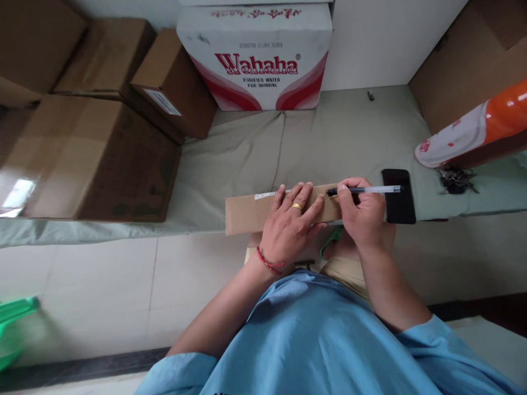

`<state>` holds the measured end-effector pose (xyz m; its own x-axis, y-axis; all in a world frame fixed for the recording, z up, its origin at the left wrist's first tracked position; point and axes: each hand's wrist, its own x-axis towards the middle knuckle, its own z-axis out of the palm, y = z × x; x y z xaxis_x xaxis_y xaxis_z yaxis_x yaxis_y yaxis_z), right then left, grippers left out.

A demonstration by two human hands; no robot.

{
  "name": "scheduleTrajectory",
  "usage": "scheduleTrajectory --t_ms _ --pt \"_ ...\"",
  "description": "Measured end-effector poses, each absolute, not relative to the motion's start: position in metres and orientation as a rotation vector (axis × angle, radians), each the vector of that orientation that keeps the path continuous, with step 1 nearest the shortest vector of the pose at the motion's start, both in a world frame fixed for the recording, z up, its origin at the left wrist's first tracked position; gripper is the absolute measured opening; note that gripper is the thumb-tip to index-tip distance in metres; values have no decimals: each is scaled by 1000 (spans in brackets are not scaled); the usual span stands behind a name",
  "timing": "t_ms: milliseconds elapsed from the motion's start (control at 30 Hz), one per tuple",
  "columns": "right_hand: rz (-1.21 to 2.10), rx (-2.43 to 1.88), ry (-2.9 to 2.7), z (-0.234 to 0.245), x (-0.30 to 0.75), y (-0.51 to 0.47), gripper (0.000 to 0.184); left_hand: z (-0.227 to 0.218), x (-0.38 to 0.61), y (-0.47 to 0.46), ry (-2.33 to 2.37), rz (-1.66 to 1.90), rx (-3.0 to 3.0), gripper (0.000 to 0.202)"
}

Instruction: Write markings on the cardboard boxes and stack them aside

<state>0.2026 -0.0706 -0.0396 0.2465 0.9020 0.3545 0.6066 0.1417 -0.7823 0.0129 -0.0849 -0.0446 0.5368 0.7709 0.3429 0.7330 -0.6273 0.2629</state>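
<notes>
A long, narrow cardboard box (pixel 246 216) lies at the near edge of the cloth-covered surface, with a white label (pixel 263 195) partly under my fingers. My left hand (pixel 290 219) rests flat on top of the box, fingers spread, a gold ring on one finger. Pinched in my right hand (pixel 364 211) is a pen (pixel 381 189) with a clear barrel. Its dark tip end points left and meets the box near a small torn or dark spot at the right end. Beside my right hand lies a black phone (pixel 405 206).
Several brown cartons (pixel 135 159) stand at the left, and a white and red Wahaha water carton (pixel 263 71) at the back. To the right are an orange and white cylinder (pixel 473 123) and keys (pixel 457 180). A green plastic object (pixel 14 329) is at the lower left.
</notes>
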Motion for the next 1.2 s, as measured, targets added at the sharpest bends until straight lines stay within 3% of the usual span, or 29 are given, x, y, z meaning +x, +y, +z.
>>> scheduleTrajectory --t_ms 667,1200 --pt "407 -1536 -1469 -38 204 -72 19 -40 16 -87 1350 580 2663 39" --pt "308 -1615 -1388 -38 208 -72 18 -39 18 -86 1352 572 2652 47"
